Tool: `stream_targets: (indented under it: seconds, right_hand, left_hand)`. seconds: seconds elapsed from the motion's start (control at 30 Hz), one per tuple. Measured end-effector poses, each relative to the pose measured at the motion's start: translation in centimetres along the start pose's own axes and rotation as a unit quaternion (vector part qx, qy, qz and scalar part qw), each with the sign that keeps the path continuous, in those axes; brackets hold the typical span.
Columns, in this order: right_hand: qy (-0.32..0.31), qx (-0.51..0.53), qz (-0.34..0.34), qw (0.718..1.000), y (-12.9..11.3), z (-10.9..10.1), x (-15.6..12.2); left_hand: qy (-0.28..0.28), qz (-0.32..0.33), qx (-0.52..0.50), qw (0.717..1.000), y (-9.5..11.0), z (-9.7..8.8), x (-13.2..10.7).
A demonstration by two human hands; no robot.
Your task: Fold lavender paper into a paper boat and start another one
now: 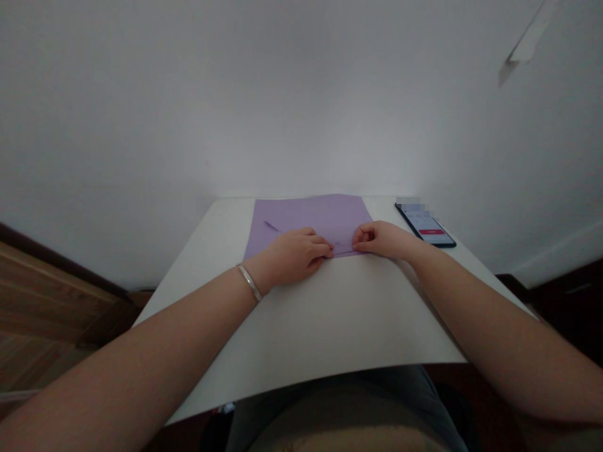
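Observation:
A sheet of purple paper (311, 213) lies on the white table, with its far edge close to the wall. Along its near edge runs a narrow fold, and a slanting crease or flap shows at its left. My left hand (294, 256), with a silvery bangle at the wrist, has its fingers closed on the near edge around the middle. To the right, my right hand (384, 240) pinches the same edge between thumb and curled fingers, close to the paper's right corner. My left hand and wrist hide the paper's near left part.
On the right side of the white table (330, 320) lies a phone (431, 227) with its screen lit. A pale wall (301, 107) rises directly behind the table. Wooden furniture (61, 307) stands at the left, and a loose white flap (530, 41) hangs high on the right wall.

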State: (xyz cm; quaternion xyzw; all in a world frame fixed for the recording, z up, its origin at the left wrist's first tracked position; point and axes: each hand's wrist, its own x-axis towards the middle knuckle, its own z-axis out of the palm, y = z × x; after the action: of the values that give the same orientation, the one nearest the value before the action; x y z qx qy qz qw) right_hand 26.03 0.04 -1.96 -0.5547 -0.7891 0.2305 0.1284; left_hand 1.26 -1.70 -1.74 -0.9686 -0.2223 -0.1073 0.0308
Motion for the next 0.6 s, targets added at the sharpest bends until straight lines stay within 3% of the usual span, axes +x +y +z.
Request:
stream_targets:
  seconds: [0.13,0.27,0.37,0.6]
  right_hand:
    - [0.062,-0.096,-0.145,0.983,-1.3,0.5,-0.9]
    - [0.061,-0.16,-0.269,0.948,-2.0,0.8,-1.0]
    - [0.051,-0.188,-0.295,0.936,-2.2,1.0,-0.9]
    - [0.046,-0.273,-0.284,0.918,-3.1,0.7,-1.1]
  left_hand:
    - [0.012,0.006,0.0,1.0,0.0,0.1,-0.1]
    - [0.017,0.013,0.006,1.0,-0.1,0.3,-0.1]
    - [0.014,0.01,0.011,1.0,-0.1,0.3,-0.1]
    - [0.002,0.009,0.019,1.0,0.1,0.0,0.1]
